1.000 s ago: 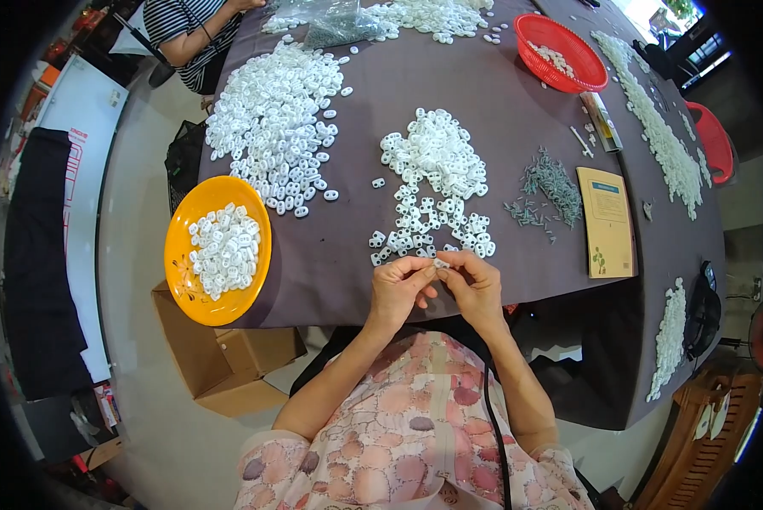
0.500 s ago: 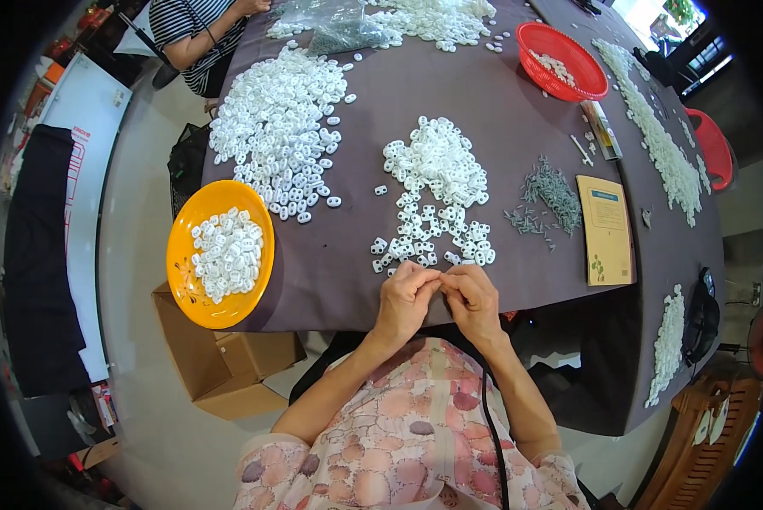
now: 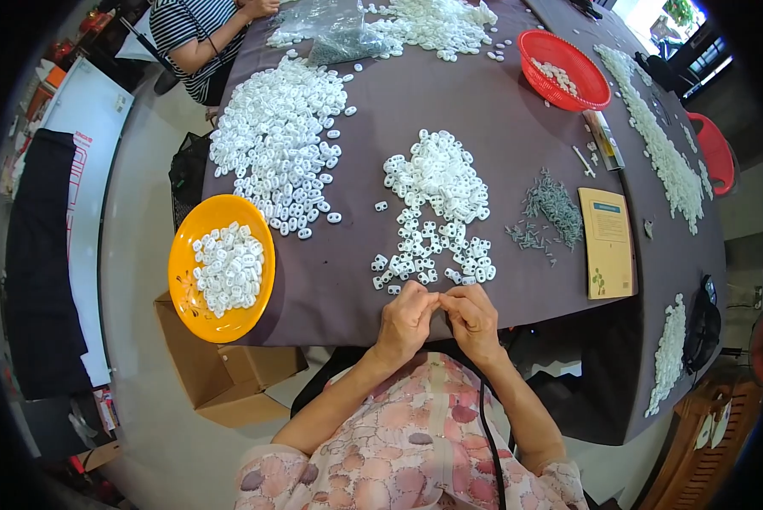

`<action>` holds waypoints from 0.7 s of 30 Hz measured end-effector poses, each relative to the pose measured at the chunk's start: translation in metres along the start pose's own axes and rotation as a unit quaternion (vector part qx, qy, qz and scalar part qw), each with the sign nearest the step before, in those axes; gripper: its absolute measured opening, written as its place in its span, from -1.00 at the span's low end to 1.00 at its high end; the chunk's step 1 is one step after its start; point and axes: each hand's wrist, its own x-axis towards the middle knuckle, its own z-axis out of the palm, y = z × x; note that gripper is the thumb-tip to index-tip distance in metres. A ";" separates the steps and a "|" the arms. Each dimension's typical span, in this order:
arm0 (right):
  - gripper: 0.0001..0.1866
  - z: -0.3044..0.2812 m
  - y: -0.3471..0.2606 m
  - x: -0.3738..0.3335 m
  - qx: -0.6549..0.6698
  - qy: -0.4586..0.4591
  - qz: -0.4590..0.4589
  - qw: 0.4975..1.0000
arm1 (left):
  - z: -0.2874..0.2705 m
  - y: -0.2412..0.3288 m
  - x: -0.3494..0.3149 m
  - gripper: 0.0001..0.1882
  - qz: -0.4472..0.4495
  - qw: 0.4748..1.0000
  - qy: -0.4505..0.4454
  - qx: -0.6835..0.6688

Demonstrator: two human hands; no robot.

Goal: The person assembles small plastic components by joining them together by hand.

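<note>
At the table's near edge, my left hand (image 3: 404,320) and my right hand (image 3: 469,318) meet fingertip to fingertip. Both are closed in a pinch; whatever lies between them is too small and covered to make out. Just beyond my fingers spreads a pile of small white plastic pieces with two holes (image 3: 443,180), with looser ones nearest me. To the right of it lies a heap of small grey-green pegs (image 3: 553,209). An orange plate (image 3: 186,293) holding more white pieces rests at the table's left corner, beside a large heap of white oval pieces (image 3: 271,127).
A red basket (image 3: 530,51), a yellow-brown booklet (image 3: 611,242) and a narrow box (image 3: 603,140) lie to the right. A clear bag of grey pegs (image 3: 345,42) sits at the back. A person in a striped top (image 3: 193,30) is far left. Below the plate stands an open cardboard box (image 3: 228,399).
The whole view has shifted slightly, so the table and its contents sit lower in the picture. My hands stay pinched together at the same spot by the table edge.
</note>
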 end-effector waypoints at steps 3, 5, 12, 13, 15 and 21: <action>-0.72 0.001 0.000 0.001 0.000 0.002 -0.004 1.000 | 0.001 -0.001 -0.001 -0.94 0.004 1.000 -0.005 0.022; -0.69 0.001 0.001 0.001 0.001 0.008 -0.010 1.000 | 0.000 0.000 -0.001 -0.94 0.003 0.999 -0.013 0.033; -0.70 -0.002 0.002 0.001 -0.017 -0.014 -0.004 1.000 | 0.002 -0.002 0.001 -0.95 -0.017 0.999 -0.024 0.013; -0.69 -0.003 0.001 0.002 -0.006 -0.017 0.004 1.000 | 0.000 -0.001 0.003 -0.95 -0.029 0.999 -0.022 -0.010; -0.72 -0.006 -0.002 0.005 0.002 -0.013 0.004 1.000 | -0.003 0.001 0.005 -0.95 -0.105 0.992 -0.028 -0.065; -0.87 -0.040 0.014 0.013 -0.007 0.106 0.120 0.987 | -0.020 0.004 0.010 -0.91 -0.330 0.898 -0.007 -0.291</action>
